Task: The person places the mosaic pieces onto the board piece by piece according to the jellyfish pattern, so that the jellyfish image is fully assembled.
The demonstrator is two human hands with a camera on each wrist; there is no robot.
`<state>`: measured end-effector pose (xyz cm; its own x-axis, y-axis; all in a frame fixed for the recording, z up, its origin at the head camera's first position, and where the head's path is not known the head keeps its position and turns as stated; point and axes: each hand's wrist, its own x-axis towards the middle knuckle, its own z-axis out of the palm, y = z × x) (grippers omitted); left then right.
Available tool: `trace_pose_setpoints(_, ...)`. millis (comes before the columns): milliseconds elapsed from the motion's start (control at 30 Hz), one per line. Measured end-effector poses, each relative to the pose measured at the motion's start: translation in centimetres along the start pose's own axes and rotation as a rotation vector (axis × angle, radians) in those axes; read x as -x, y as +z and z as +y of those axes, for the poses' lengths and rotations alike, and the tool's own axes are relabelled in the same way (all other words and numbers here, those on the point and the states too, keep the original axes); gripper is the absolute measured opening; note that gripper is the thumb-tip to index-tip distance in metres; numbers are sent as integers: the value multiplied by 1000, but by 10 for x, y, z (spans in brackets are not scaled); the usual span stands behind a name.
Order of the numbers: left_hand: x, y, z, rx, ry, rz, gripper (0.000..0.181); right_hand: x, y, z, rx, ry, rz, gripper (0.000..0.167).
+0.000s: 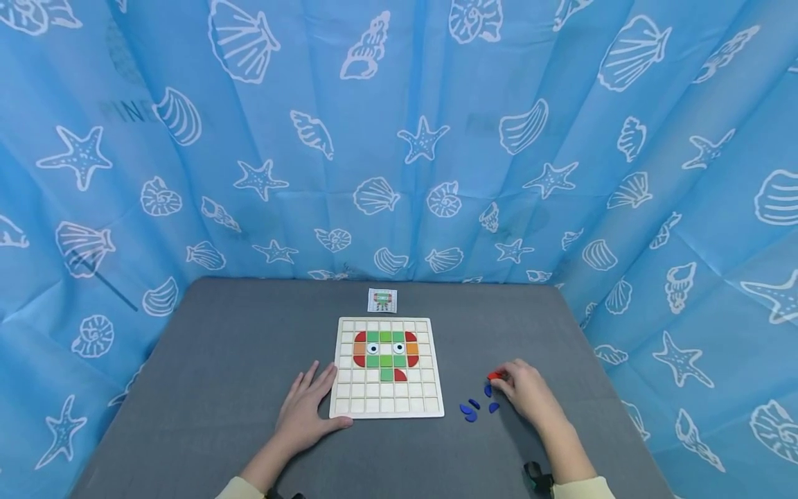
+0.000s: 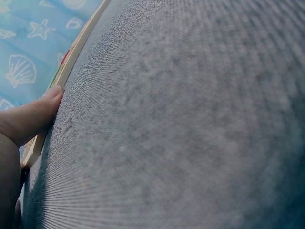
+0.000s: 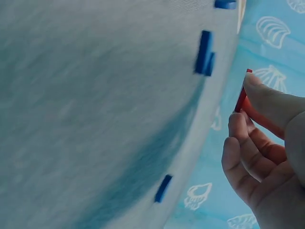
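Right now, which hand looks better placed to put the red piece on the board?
Probably the right hand: it pinches the red piece, to the right of the board. The left hand shows no piece in its fingers; it rests at the board's left edge, so it seems better suited to steadying.

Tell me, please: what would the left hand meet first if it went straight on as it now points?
Most likely the wooden grid board: the left hand points forward and to the right, with its thumb at the board's edge; whether the fingertips touch it is hard to tell.
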<state>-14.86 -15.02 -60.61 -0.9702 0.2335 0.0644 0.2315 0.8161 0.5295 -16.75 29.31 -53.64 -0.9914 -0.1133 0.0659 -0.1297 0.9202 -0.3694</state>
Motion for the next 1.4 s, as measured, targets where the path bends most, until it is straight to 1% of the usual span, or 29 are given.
trace_pose_setpoints(167, 1, 0, 0, 1, 2, 18, 116, -8, 1, -21, -24, -49, 61, 16)
trace_pose_setpoints(300, 1, 0, 0, 1, 11, 29, 115, -16, 5, -39, -34, -71, 79, 17)
trace_pose_setpoints(433, 0, 1, 0, -4, 25, 31, 114, -22, 11, -54, -41, -78, 61, 18)
trace_pose_setpoints(567, -1, 2, 1, 5, 22, 19, 114, -25, 18, -68, -53, -94, 29, 17)
trace_pose_setpoints(667, -1, 2, 1, 7, 13, 8, 114, -26, 23, -79, -64, -128, 15, 18)
trace_pose_setpoints(900, -1, 3, -2, -15, 9, 14, 115, -29, 32, -105, -90, -232, 14, 21)
trace_pose_setpoints(1167, -1, 6, -3, -16, 0, 5, 116, -35, 41, -124, -89, -299, -39, 22)
trace_pose_setpoints(1400, -1, 2, -2, 1, -10, -1, 117, -39, 48, -139, -97, -347, -69, 20)
